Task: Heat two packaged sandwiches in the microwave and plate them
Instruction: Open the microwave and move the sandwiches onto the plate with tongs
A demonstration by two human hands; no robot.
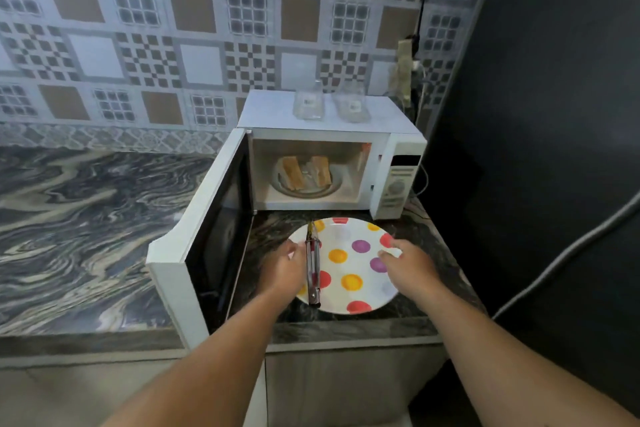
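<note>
Both hands reach out over a white plate with coloured dots [349, 274] that sits on the marbled bench [86, 218], just in front of the microwave [332, 152]. On the plate's left edge, the left hand [284, 267] rests with its fingers loosely curled, touching the rim beside a pair of metal tongs [313, 267]; it grips nothing that can be seen. At the plate's right edge, the right hand [408, 260] lies with fingers gently spread and fingertips on the rim, also holding nothing. The tongs lie across the left part of the plate, closed, running from near to far, their hinged end at the near rim and their tips at the far rim.

The microwave stands at the far right of the bench, against the patterned tile wall [173, 28]. Its door [207, 239] is swung wide to the left, the dark window facing the plate. Inside, the two sandwiches [304, 172] lie side by side on the round turntable [304, 191], in what looks like clear wrapping, though that is too blurred to be sure. Two clear glass bottles [329, 102] stand on top of the microwave near its far edge. To the right rises a dark wall [536, 114], with a grey cable [571, 250] slanting across it.
</note>
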